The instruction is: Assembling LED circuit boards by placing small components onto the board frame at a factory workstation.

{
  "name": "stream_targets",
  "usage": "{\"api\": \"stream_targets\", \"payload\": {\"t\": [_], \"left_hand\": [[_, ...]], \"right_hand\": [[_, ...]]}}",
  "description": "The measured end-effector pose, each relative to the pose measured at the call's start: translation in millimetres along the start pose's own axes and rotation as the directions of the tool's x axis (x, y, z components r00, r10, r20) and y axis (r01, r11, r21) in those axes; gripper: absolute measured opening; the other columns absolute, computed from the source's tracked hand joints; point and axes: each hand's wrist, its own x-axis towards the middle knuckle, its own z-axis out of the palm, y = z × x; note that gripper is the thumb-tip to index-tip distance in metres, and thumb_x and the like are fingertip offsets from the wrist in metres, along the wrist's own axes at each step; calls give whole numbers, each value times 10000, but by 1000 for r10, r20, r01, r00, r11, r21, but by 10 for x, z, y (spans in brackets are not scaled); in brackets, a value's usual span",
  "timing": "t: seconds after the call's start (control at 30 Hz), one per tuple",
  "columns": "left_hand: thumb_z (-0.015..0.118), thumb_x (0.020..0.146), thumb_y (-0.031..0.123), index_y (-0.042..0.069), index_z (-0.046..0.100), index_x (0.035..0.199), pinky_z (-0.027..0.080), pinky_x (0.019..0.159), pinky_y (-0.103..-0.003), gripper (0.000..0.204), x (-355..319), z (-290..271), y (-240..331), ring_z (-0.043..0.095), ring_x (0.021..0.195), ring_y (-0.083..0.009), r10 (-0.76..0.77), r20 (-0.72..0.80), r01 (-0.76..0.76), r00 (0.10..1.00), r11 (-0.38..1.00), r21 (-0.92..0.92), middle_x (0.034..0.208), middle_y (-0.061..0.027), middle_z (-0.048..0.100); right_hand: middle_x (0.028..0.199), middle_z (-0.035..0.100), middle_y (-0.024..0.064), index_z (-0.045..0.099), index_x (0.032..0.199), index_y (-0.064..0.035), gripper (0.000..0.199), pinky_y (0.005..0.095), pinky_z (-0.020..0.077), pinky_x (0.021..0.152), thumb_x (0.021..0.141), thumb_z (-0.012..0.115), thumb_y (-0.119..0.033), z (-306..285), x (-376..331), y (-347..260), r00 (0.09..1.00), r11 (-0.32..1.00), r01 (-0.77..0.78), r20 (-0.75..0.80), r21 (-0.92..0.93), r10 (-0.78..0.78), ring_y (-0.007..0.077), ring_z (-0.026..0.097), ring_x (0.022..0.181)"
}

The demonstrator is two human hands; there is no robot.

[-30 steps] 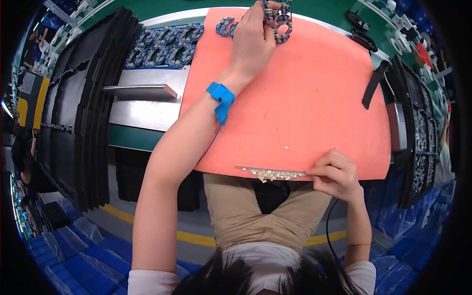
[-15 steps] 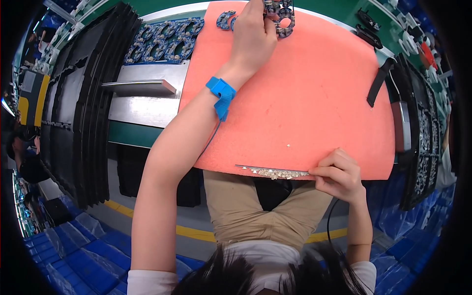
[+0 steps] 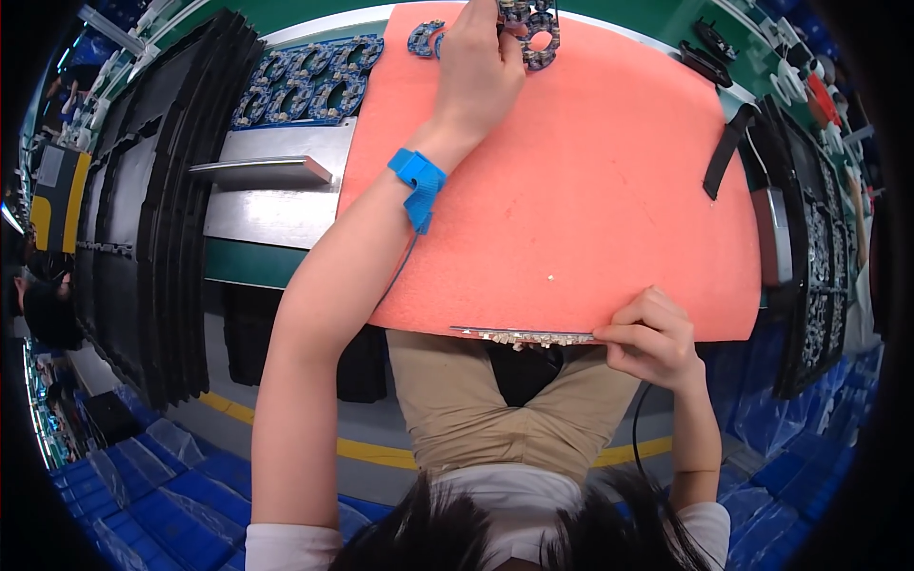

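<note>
Thin strip (image 3: 522, 329) w/ small pale bits (image 3: 541, 339) is running along pink mat's (image 3: 581, 190) near edge; R hand (image 3: 655, 338) is pinching strip's R end btwn fingers (image 3: 619, 333). L hand (image 3: 481, 76) is sitting at mat's far side, right by a circuit board (image 3: 538, 17); tips hidden, can't tell if gripping. Blue wrist strap (image 3: 419, 186) is circling L wrist. More boards (image 3: 309, 81) are lying L of mat, nr metal plate (image 3: 271, 217); black trays (image 3: 143, 219) are standing farther L.

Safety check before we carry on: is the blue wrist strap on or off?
On: the blue wrist strap wraps the left forearm behind the hand, its cord trailing from it. How snug it sits, I cannot tell.
</note>
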Motion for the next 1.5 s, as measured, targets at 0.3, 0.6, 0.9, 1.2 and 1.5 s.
{"api": "stream_targets", "payload": {"t": [0.3,0.6,0.9,1.2,1.5], "left_hand": [[503,795,-99,21,549,1159,491,760,-382,385,-1,-14,32,616,834,-333,-26,6,26,1000,999,20,918,-192,620],[505,793,-94,16,561,1151,493,800,-376,378,5,2,-2,623,889,-337,-10,-1,10,1000,1000,17,967,-196,631],[512,789,-92,17,566,1145,490,810,-383,376,-1,3,-17,622,905,-339,-10,-9,10,1000,999,45,969,-196,630],[518,792,-88,21,565,1139,486,818,-393,367,-10,-1,-27,624,915,-349,8,-9,-8,1000,998,61,966,-206,629],[496,780,-139,18,551,1100,504,631,-323,361,-9,6,-146,637,739,-216,23,37,-24,999,999,29,816,-116,612]], "right_hand": [[746,581,32,680,848,-46,305,296,406,544,577,695,92,-3,-55,-9,1000,999,28,-9,-18,-28,188,533,624],[756,585,32,676,856,-46,302,298,406,545,588,701,90,-9,-105,-26,1000,1000,24,-15,-7,-24,188,534,629],[755,578,22,671,861,-47,298,301,393,543,587,709,65,-25,-192,-31,999,999,35,18,-37,-34,183,525,629],[760,558,3,670,859,-59,288,294,372,538,581,717,0,69,-290,-29,995,971,100,9,-219,-101,160,511,619],[780,588,2,674,886,-76,242,300,391,566,654,735,-46,274,53,-198,990,963,-33,-141,-266,-5,169,517,626]]}}
